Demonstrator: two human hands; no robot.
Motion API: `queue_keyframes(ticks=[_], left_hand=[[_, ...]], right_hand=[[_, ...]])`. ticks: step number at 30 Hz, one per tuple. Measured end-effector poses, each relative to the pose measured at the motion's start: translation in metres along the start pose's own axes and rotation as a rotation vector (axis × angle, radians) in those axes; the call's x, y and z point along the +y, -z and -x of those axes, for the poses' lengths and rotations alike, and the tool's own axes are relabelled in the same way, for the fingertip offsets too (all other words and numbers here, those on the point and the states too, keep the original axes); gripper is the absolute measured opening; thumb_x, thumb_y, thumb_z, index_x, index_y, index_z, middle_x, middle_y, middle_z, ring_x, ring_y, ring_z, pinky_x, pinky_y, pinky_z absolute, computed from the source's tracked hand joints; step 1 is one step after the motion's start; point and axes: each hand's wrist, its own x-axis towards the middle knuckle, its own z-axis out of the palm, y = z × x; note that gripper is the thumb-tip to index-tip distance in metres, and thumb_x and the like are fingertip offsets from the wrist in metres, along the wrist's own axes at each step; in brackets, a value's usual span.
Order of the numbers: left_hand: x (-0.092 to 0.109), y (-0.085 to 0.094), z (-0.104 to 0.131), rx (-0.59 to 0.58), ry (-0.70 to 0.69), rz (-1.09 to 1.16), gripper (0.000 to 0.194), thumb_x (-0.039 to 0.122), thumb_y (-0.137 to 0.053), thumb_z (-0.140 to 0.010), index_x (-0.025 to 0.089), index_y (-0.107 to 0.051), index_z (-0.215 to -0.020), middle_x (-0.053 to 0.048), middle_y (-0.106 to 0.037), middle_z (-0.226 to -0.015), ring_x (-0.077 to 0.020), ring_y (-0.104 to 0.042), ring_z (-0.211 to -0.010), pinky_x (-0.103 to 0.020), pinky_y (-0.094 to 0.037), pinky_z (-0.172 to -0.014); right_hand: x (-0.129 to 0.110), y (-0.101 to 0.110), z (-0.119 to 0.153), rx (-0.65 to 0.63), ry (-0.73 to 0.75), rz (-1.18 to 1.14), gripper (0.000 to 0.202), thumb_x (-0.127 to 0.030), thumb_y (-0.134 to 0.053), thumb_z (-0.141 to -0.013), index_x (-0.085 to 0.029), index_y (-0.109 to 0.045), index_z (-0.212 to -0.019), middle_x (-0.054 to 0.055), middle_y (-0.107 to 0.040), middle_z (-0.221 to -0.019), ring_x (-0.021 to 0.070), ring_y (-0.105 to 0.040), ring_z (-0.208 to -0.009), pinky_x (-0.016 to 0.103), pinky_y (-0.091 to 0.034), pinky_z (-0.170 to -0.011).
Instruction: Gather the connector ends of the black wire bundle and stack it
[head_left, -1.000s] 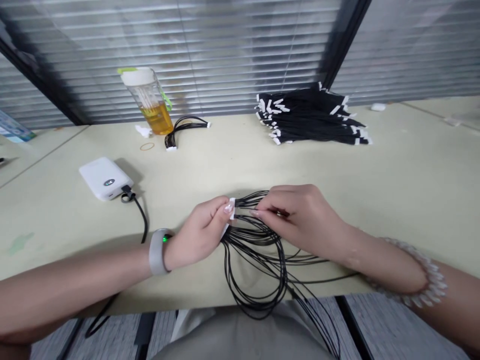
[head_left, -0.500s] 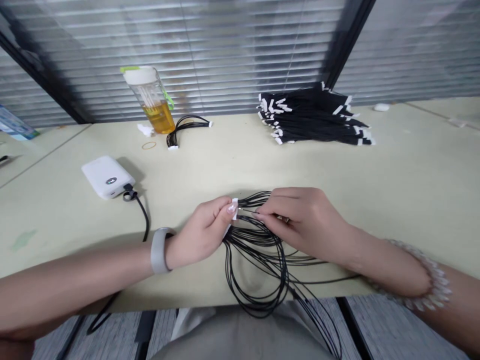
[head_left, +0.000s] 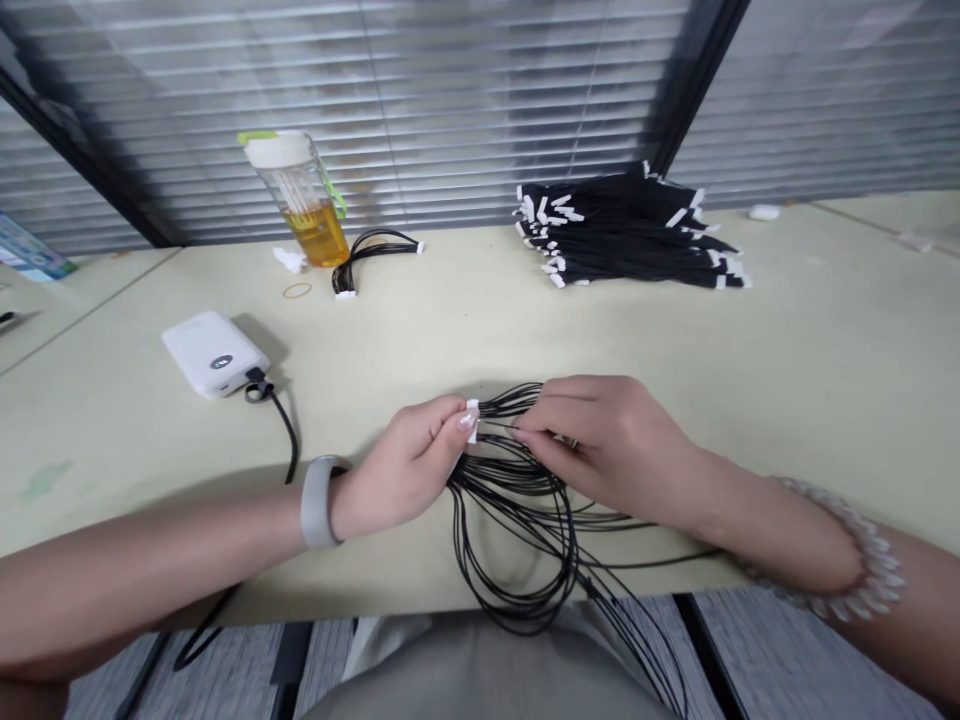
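Observation:
Between thumb and fingers, my left hand (head_left: 412, 455) pinches a small white connector housing (head_left: 472, 434). Several black wires run out of its right side. My right hand (head_left: 607, 435) is closed on a single thin black wire (head_left: 499, 426), whose end meets the connector beside my left thumb. Below both hands a bundle of looped black wires (head_left: 517, 540) spreads over the table and hangs past its front edge. The left hand partly hides the connector, and the fingers of the right hand cover part of the wires.
A white power bank (head_left: 215, 353) with a black cable lies at the left. Behind it stand a bottle of amber drink (head_left: 300, 200) and a short wire harness (head_left: 375, 255) beside it. A pile of black harnesses with white connectors (head_left: 630, 235) rests at the back of the table (head_left: 840, 400).
The wire in my right hand has gone slightly further into the connector; the metal tip seen before is now mostly out of sight. Both hands have otherwise barely moved.

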Motion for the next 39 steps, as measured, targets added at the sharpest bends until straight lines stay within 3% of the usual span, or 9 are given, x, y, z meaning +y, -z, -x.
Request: queue_keyframes(ticks=[15, 25, 27, 29, 32, 34, 36, 39], left_hand=[[0.001, 0.0, 0.0, -0.075, 0.017, -0.077, 0.029, 0.027, -0.035, -0.093, 0.019, -0.035, -0.065, 0.004, -0.036, -0.058, -0.0092, -0.032, -0.053, -0.022, -0.03, -0.047], [0.001, 0.0, -0.003, -0.017, 0.072, 0.04, 0.033, 0.031, -0.033, -0.095, 0.018, -0.04, -0.066, 0.004, -0.036, -0.059, -0.0089, -0.034, -0.053, -0.022, -0.033, -0.05], [0.0, 0.0, -0.003, 0.017, 0.07, 0.048, 0.033, 0.032, -0.033, -0.095, 0.018, -0.04, -0.066, 0.005, -0.037, -0.059, -0.0087, -0.034, -0.053, -0.022, -0.033, -0.05], [-0.001, -0.001, -0.002, 0.059, 0.069, 0.029, 0.033, 0.032, -0.034, -0.095, 0.018, -0.04, -0.066, 0.004, -0.037, -0.059, -0.0088, -0.034, -0.054, -0.022, -0.033, -0.051], [-0.001, -0.002, -0.001, 0.126, 0.079, -0.003, 0.035, 0.033, -0.033, -0.096, 0.018, -0.041, -0.066, 0.004, -0.039, -0.06, -0.0092, -0.037, -0.054, -0.022, -0.034, -0.052], [0.0, -0.002, -0.001, 0.15, 0.121, 0.023, 0.035, 0.036, -0.032, -0.096, 0.018, -0.042, -0.067, 0.004, -0.038, -0.058, -0.0091, -0.038, -0.052, -0.022, -0.035, -0.05], [0.0, -0.002, -0.001, 0.15, 0.162, 0.057, 0.036, 0.038, -0.032, -0.096, 0.018, -0.041, -0.068, 0.005, -0.037, -0.056, -0.0089, -0.037, -0.049, -0.022, -0.034, -0.048], [0.001, -0.002, -0.001, 0.151, 0.156, 0.031, 0.036, 0.039, -0.032, -0.096, 0.018, -0.039, -0.067, 0.005, -0.038, -0.056, -0.009, -0.037, -0.05, -0.022, -0.034, -0.048]], right_hand=[[-0.002, 0.0, -0.002, -0.034, 0.002, -0.021, 0.024, -0.019, -0.046, -0.087, -0.013, -0.059, -0.067, 0.0, -0.054, -0.062, 0.0091, -0.046, -0.058, 0.024, -0.032, -0.053], [0.017, 0.007, -0.004, -0.147, -0.038, 0.129, 0.022, -0.029, -0.049, -0.089, -0.016, -0.061, -0.077, 0.001, -0.058, -0.069, 0.0126, -0.052, -0.062, 0.025, -0.034, -0.056], [0.018, 0.01, -0.005, -0.127, -0.036, 0.139, 0.015, -0.03, -0.056, -0.084, -0.015, -0.06, -0.083, 0.002, -0.059, -0.074, 0.0135, -0.053, -0.065, 0.025, -0.035, -0.056], [0.014, 0.016, -0.005, -0.04, -0.034, 0.135, 0.021, -0.032, -0.064, -0.077, -0.014, -0.057, -0.086, 0.004, -0.058, -0.078, 0.0141, -0.052, -0.066, 0.025, -0.035, -0.055], [0.003, 0.026, -0.005, 0.081, -0.07, 0.085, 0.023, -0.034, -0.065, -0.074, -0.015, -0.052, -0.072, 0.0, -0.053, -0.066, 0.0107, -0.047, -0.057, 0.024, -0.032, -0.051], [-0.005, 0.03, -0.004, 0.009, -0.108, -0.023, 0.026, -0.028, -0.059, -0.079, -0.017, -0.046, -0.059, -0.005, -0.044, -0.052, 0.0072, -0.038, -0.048, 0.022, -0.028, -0.047], [-0.01, 0.029, -0.004, -0.181, -0.136, -0.193, 0.031, -0.024, -0.053, -0.084, -0.017, -0.044, -0.055, -0.006, -0.039, -0.047, 0.0059, -0.035, -0.044, 0.021, -0.027, -0.046], [-0.011, 0.022, -0.004, -0.392, -0.188, -0.383, 0.029, -0.028, -0.049, -0.089, -0.018, -0.049, -0.062, -0.006, -0.047, -0.052, 0.0061, -0.041, -0.048, 0.02, -0.032, -0.048]])
